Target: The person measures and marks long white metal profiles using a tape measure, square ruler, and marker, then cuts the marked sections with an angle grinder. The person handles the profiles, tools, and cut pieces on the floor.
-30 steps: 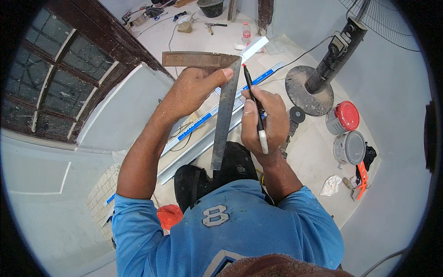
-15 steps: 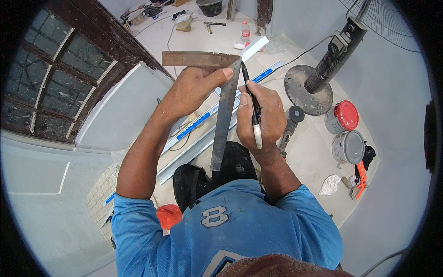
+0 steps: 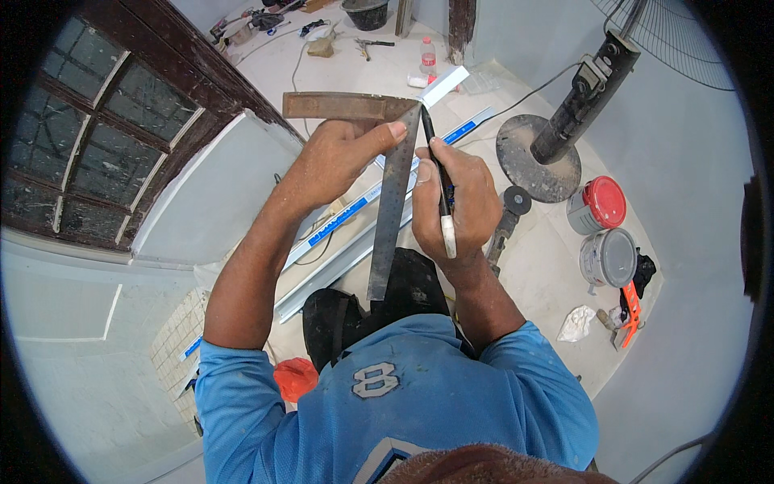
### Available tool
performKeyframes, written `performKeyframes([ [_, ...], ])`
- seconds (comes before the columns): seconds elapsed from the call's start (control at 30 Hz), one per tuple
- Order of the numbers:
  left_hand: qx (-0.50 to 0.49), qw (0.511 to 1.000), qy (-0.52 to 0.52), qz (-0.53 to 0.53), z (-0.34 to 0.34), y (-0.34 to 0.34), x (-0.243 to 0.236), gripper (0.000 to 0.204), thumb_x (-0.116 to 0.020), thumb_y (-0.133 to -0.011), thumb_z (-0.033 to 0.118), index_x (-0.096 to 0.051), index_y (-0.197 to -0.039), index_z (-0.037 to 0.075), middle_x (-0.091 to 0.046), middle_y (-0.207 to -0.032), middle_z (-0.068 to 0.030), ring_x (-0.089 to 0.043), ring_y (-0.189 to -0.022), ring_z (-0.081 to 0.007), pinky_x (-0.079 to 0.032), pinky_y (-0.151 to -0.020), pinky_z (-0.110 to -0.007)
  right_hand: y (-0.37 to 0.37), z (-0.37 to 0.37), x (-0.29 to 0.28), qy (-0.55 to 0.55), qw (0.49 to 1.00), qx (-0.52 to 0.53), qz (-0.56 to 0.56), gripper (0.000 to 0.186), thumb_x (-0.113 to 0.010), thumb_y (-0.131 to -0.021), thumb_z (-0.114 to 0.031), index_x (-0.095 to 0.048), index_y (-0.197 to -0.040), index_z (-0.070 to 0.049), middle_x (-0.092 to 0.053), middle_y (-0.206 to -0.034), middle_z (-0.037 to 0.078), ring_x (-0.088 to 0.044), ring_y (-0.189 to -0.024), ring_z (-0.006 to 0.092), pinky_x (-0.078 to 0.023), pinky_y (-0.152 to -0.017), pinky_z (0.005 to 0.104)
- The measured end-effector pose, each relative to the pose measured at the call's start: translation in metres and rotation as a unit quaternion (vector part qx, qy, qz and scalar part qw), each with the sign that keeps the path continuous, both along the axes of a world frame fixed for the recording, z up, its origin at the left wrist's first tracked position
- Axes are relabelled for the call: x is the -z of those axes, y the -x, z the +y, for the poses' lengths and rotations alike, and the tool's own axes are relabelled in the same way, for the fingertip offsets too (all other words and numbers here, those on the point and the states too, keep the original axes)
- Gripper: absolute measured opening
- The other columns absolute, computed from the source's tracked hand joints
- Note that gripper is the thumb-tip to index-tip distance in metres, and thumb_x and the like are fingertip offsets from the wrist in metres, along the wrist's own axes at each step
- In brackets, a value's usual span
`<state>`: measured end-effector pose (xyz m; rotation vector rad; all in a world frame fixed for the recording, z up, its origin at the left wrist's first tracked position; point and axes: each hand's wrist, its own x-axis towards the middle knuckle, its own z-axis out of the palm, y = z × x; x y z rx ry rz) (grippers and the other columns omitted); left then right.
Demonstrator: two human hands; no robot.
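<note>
A rusty carpenter's square (image 3: 389,222) is gripped near its corner by my left hand (image 3: 339,160), thumb on the blade, the other fingers behind it and partly hidden. Its thick stock points left and its long blade runs down toward my legs. A white metal profile (image 3: 446,85) sticks out past the square's corner; the rest of it is mostly covered by the square and my hands. My right hand (image 3: 466,198) pinches a black marker (image 3: 448,234) with a white end. The marker's tip is at the square's corner, beside the blade, on or very close to the profile.
Metal profiles with blue labels (image 3: 347,212) lie on the floor before me. An angle grinder (image 3: 509,211), paint buckets (image 3: 605,203) and a standing fan's round base (image 3: 538,157) are to the right. A dark-framed glazed door (image 3: 97,129) stands left. Ahead are a bottle (image 3: 428,55) and a hammer (image 3: 375,42).
Hardly anything differs. The square and my left hand have shifted very slightly, and the marker stays at the square's corner.
</note>
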<state>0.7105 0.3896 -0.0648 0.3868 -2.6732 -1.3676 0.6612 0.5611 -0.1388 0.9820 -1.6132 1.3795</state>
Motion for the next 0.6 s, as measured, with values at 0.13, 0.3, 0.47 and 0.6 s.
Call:
performKeyframes([
  [0.13, -0.003, 1.000, 0.012, -0.013, -0.009, 0.002, 0.005, 0.077, -0.063, -0.093, 0.067, -0.073, -0.076, -0.007, -0.051, -0.055, -0.0062, -0.053, -0.057, -0.0203, -0.041, -0.053, -0.040, -0.008, 0.006, 0.004, 0.011, 0.998, -0.039, -0.041, 0.027, -0.068, -0.090, 0.004, -0.065, -0.116, 0.010, -0.074, -0.095, 0.022, -0.075, -0.084, 0.0299, -0.060, -0.073, 0.0375],
  [0.3, -0.018, 0.999, 0.016, -0.048, -0.010, 0.003, 0.001, 0.071, -0.064, -0.094, 0.067, -0.073, -0.075, -0.002, -0.048, -0.055, -0.0009, -0.045, -0.055, -0.0141, -0.032, -0.050, -0.035, -0.015, 0.010, 0.019, 0.060, 0.981, -0.102, -0.156, 0.021, -0.061, -0.096, 0.003, -0.066, -0.115, 0.006, -0.074, -0.101, 0.020, -0.074, -0.091, 0.0305, -0.058, -0.080, 0.0374],
  [0.47, -0.027, 0.999, 0.020, -0.035, -0.012, 0.004, 0.006, 0.077, -0.063, -0.093, 0.069, -0.073, -0.076, -0.006, -0.051, -0.057, -0.0063, -0.050, -0.059, -0.0187, -0.040, -0.055, -0.039, -0.025, 0.006, 0.028, 0.079, 0.881, -0.266, -0.382, 0.021, -0.061, -0.105, -0.011, -0.065, -0.119, 0.004, -0.072, -0.106, 0.015, -0.068, -0.088, 0.0151, -0.056, -0.081, 0.0295],
  [0.6, -0.011, 1.000, -0.018, 0.008, -0.013, 0.007, 0.010, 0.068, -0.067, -0.094, 0.065, -0.074, -0.080, -0.002, -0.053, -0.057, -0.0018, -0.046, -0.052, -0.0118, -0.034, -0.049, -0.031, -0.037, -0.003, 0.032, 0.092, 0.791, -0.373, -0.476, 0.026, -0.066, -0.105, -0.016, -0.063, -0.121, 0.003, -0.072, -0.106, 0.013, -0.070, -0.093, 0.0157, -0.057, -0.084, 0.0301],
])
